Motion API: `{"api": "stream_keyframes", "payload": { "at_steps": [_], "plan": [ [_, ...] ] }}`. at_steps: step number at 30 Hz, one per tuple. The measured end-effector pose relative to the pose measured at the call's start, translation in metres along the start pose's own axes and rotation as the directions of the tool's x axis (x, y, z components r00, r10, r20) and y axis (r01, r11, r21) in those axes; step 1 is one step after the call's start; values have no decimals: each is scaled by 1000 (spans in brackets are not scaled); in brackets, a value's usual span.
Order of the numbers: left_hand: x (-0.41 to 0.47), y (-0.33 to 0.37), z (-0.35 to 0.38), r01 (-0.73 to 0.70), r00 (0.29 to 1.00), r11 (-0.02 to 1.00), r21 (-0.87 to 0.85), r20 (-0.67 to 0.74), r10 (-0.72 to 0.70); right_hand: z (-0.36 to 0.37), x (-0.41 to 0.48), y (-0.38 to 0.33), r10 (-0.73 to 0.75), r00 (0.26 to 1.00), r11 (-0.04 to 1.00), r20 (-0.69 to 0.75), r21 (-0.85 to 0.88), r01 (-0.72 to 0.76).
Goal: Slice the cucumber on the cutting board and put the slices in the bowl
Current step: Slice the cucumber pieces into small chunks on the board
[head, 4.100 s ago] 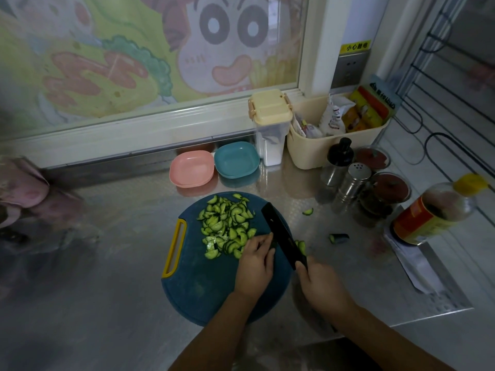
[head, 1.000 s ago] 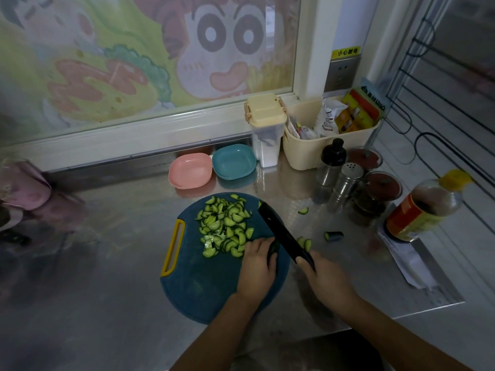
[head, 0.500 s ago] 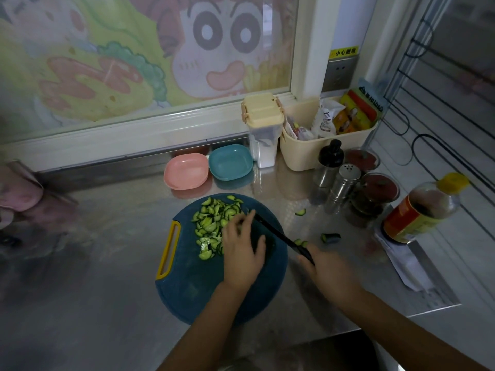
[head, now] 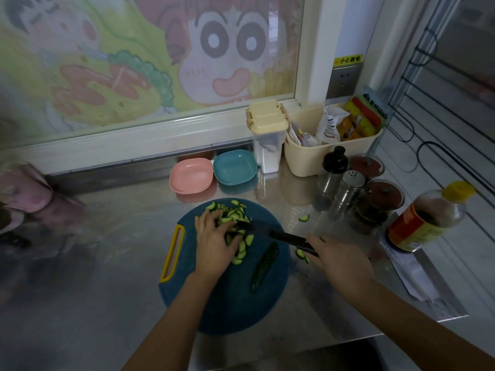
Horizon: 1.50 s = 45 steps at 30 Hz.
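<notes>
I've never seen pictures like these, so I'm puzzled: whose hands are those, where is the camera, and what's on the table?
No machine here: these are a person's two bare hands. The camera sits on their head and looks down, so you see what they see. The left hand rests on cucumber slices on the board. The right hand grips a knife, its blade touching the pile. One uncut cucumber piece lies on the board. Behind stand a pink bowl and a blue bowl, both empty.
</notes>
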State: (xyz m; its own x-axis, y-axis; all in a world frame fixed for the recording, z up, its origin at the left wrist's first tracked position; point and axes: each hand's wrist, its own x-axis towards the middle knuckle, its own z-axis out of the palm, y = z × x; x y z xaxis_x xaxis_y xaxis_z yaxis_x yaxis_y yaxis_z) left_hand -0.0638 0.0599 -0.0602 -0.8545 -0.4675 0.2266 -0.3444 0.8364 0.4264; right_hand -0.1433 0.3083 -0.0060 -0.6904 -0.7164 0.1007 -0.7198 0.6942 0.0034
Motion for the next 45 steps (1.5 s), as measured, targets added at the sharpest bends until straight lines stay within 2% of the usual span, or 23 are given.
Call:
{"api": "stream_keyframes", "payload": {
  "at_steps": [1,3,7,11,14,17,24,30,45],
  "plan": [
    [-1,-1,0,15,1000,1000,-1,-9,-15,1,-1,1,30,1000,998,-1,48,-30],
    [-5,-2,2,20,999,999,-25,-41,-21,1,-4,1,91,992,978,90,182,-106],
    [-17,19,6,-42,993,987,-154,-116,24,16,-11,2,205,955,871,215,405,-278],
    [-40,42,25,-193,976,960,-205,61,209,34,-17,-9,239,911,754,336,527,-392],
    [-51,49,43,-164,967,964,-208,158,199,41,-20,-18,247,896,732,369,535,-422],
    [-50,50,50,-117,978,963,-243,141,154,45,-21,-24,257,884,709,390,546,-447],
    [-52,49,59,-134,985,938,-320,62,161,48,-19,-36,252,877,676,408,574,-461],
    [-53,49,62,-147,985,936,-321,41,168,44,-20,-36,277,876,648,395,597,-474],
    [-54,47,63,-174,982,940,-295,21,188,32,-18,-32,289,866,658,408,573,-489]
  ]
}}
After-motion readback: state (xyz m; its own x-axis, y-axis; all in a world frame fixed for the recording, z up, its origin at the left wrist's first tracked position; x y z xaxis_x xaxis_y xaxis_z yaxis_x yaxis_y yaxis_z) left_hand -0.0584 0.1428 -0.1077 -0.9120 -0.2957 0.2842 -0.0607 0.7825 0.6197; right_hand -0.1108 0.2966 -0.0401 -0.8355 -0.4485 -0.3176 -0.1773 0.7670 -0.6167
